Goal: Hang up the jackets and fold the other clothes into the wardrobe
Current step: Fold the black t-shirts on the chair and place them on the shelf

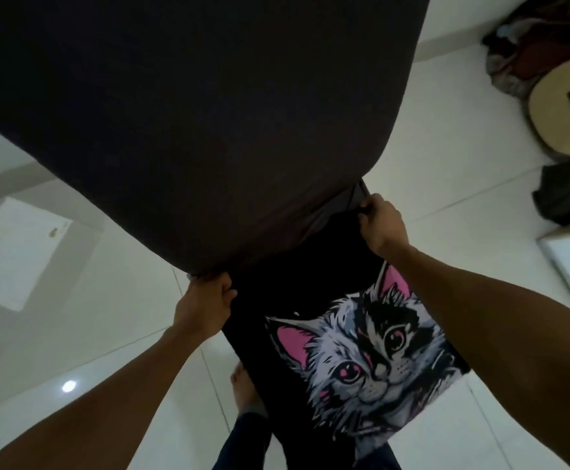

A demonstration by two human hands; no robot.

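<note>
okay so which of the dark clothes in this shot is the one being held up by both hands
The plain dark garment, billowing out above the floor: the left hand and right hand each grip its edge. The black cat-print shirt is worn by the person, not held.

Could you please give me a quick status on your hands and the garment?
Left hand and right hand grip dark garment, flung out above floor. Guitar off right, clear.

- The room around me is dim, though the white floor (344,137) stays pale.
- A small bright lamp glare (68,386) sits on the tiles at eight o'clock.
- The dark cloth (107,113) at eleven o'clock is murky, almost without detail.
- Wide-angle bending curves the edges; the guitar (561,110) at two o'clock looks soft.
</note>
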